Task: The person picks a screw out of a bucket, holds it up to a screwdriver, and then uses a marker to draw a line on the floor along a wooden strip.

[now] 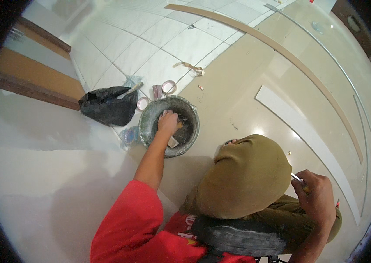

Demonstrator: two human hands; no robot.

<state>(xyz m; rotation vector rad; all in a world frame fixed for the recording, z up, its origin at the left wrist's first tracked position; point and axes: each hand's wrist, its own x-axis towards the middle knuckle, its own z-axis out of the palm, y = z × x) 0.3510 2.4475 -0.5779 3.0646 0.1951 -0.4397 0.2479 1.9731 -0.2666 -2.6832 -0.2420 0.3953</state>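
My left hand (168,122) reaches down into a round, dark, stained bucket (194,144) standing on the floor. Its fingers are curled near the far inner wall, and whatever they grip is hidden. Inside the bucket, a pale flat piece (173,142) lies near my wrist, along with small scraps. My right hand (317,193), beside my bent right knee, is closed around a tool with a thin metal shaft (296,177). Part of a yellowish handle shows between the fingers; the tool's exact kind is unclear.
A black plastic bag (109,105) and tape rolls (168,87) are beside the bucket. A white strip (299,136), a long tan strip (277,46) and a thin metal bar (325,48) lie to the right. A torn tan strip (190,67) lies beyond the bucket. Wall and door frame (36,92) border the left.
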